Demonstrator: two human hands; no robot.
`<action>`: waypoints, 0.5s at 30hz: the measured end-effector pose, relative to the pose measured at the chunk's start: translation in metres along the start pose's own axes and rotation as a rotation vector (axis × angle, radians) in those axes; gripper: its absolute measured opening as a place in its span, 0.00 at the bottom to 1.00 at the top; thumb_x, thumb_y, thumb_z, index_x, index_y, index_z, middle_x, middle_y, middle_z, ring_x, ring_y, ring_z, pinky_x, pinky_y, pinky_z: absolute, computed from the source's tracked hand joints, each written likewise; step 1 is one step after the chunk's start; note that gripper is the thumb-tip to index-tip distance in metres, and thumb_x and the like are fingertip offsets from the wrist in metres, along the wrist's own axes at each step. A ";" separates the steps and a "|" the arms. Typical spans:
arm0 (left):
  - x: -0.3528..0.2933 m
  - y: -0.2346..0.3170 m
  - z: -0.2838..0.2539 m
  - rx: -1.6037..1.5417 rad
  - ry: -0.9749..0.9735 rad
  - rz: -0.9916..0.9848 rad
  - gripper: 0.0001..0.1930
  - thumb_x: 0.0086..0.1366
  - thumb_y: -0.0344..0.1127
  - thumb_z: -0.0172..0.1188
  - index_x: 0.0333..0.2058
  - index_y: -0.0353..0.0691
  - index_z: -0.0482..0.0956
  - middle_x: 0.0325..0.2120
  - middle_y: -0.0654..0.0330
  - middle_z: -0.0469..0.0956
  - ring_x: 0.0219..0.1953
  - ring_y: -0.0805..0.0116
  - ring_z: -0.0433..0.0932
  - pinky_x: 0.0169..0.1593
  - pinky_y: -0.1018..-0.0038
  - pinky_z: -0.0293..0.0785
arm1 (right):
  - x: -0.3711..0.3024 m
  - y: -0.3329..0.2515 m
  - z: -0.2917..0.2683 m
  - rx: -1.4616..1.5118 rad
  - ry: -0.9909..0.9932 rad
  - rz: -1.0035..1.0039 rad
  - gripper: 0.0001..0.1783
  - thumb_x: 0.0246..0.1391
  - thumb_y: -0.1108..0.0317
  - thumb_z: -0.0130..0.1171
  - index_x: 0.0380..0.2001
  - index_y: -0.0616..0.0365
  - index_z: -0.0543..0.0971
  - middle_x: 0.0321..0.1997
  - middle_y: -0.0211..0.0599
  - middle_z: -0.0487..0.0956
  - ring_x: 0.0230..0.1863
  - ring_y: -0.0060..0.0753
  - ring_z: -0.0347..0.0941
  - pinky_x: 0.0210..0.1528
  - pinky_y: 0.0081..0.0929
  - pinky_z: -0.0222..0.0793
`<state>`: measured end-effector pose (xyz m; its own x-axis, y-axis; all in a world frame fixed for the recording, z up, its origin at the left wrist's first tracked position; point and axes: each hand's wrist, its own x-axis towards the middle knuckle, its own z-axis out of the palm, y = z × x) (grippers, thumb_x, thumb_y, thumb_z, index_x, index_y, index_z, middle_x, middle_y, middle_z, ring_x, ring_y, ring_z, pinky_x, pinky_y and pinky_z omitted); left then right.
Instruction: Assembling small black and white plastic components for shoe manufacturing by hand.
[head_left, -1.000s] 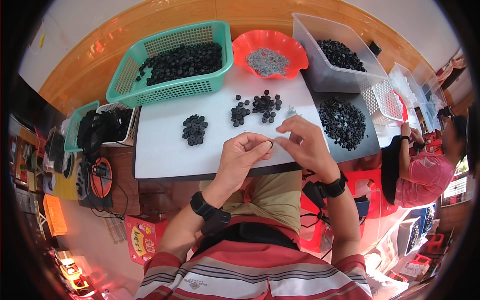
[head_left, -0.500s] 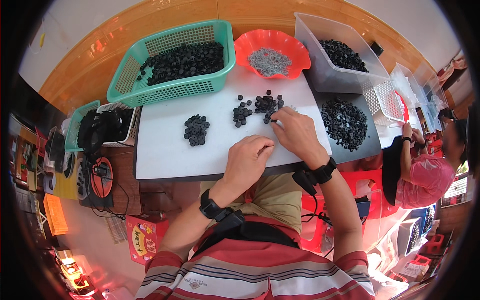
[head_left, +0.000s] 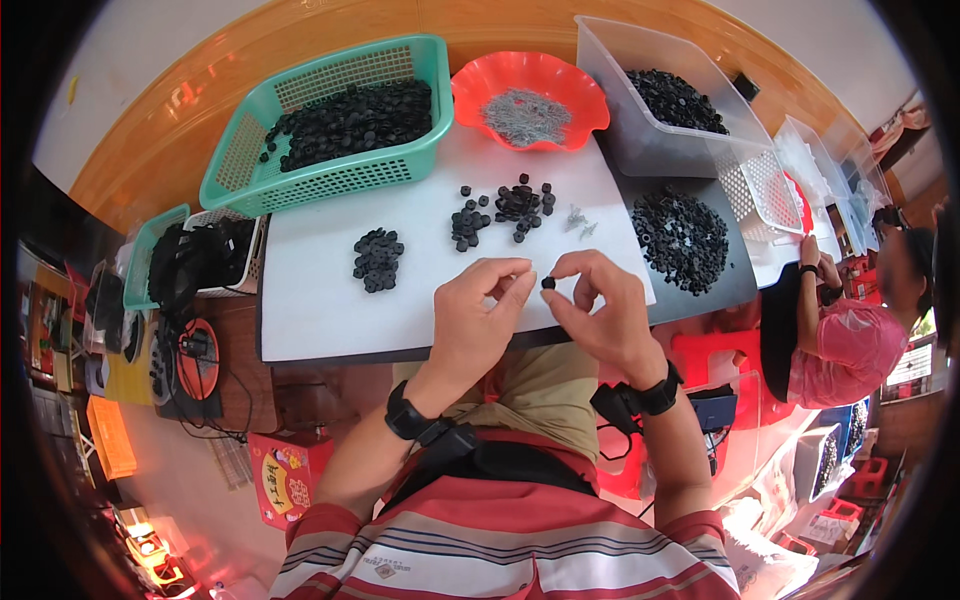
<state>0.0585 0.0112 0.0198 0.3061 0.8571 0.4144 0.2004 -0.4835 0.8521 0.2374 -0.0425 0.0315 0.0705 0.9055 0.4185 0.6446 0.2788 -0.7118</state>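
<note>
My right hand [head_left: 608,308] pinches a small black round part [head_left: 548,283] between thumb and forefinger, above the white board [head_left: 320,310]. Facing it, my left hand [head_left: 482,308] is closed in a pinch; whatever its fingertips hold is too small to make out. Beyond the hands lie loose groups of black parts: a middle group [head_left: 468,224] and a group just right of it [head_left: 520,204]. A separate pile of black parts [head_left: 378,260] sits to the left. Near my right hand is a little bunch of thin grey metal pins [head_left: 580,222].
At the back stand a green basket [head_left: 325,185] of black parts, a red scalloped bowl [head_left: 590,108] of metal pins and a clear bin [head_left: 650,150]. Another black heap [head_left: 682,243] lies on the dark mat at right. A co-worker [head_left: 850,340] sits at far right.
My right hand has come back from the black parts toward me with one part in its pinch. My left hand has turned its fingertips toward it. The view has shifted slightly.
</note>
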 end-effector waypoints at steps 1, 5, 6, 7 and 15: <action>-0.001 -0.001 0.000 -0.253 -0.081 -0.164 0.09 0.68 0.31 0.64 0.44 0.34 0.84 0.39 0.57 0.85 0.35 0.70 0.83 0.39 0.73 0.81 | -0.004 -0.003 0.001 0.039 0.012 -0.024 0.16 0.49 0.73 0.72 0.39 0.54 0.78 0.13 0.27 0.65 0.13 0.19 0.60 0.17 0.23 0.53; -0.004 -0.009 -0.005 -0.776 -0.289 -0.468 0.11 0.72 0.32 0.61 0.48 0.31 0.81 0.41 0.56 0.85 0.38 0.72 0.84 0.42 0.75 0.85 | -0.011 -0.012 0.006 0.121 0.044 -0.096 0.17 0.48 0.75 0.72 0.41 0.54 0.78 0.27 0.27 0.77 0.14 0.16 0.61 0.18 0.20 0.56; -0.004 -0.009 -0.007 -0.777 -0.294 -0.467 0.11 0.72 0.32 0.61 0.48 0.31 0.81 0.41 0.56 0.85 0.38 0.72 0.84 0.42 0.75 0.85 | -0.012 -0.013 0.006 0.144 0.046 -0.118 0.17 0.49 0.75 0.72 0.41 0.54 0.78 0.32 0.27 0.80 0.14 0.16 0.61 0.18 0.20 0.57; -0.004 -0.009 -0.008 -0.832 -0.314 -0.498 0.11 0.72 0.31 0.61 0.48 0.31 0.81 0.42 0.54 0.84 0.39 0.71 0.84 0.43 0.76 0.85 | -0.014 -0.010 0.005 0.144 0.032 -0.119 0.17 0.49 0.76 0.72 0.41 0.54 0.77 0.38 0.28 0.81 0.15 0.16 0.62 0.18 0.20 0.58; -0.007 -0.013 -0.009 -0.931 -0.339 -0.595 0.10 0.68 0.28 0.64 0.46 0.30 0.82 0.40 0.52 0.85 0.38 0.71 0.85 0.43 0.76 0.86 | -0.007 -0.005 -0.012 0.182 -0.074 -0.070 0.16 0.49 0.77 0.71 0.41 0.57 0.79 0.40 0.32 0.82 0.19 0.20 0.67 0.23 0.20 0.64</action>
<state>0.0455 0.0131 0.0087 0.6560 0.7454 -0.1183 -0.3241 0.4198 0.8478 0.2429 -0.0545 0.0392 -0.0304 0.9012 0.4324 0.4973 0.3889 -0.7755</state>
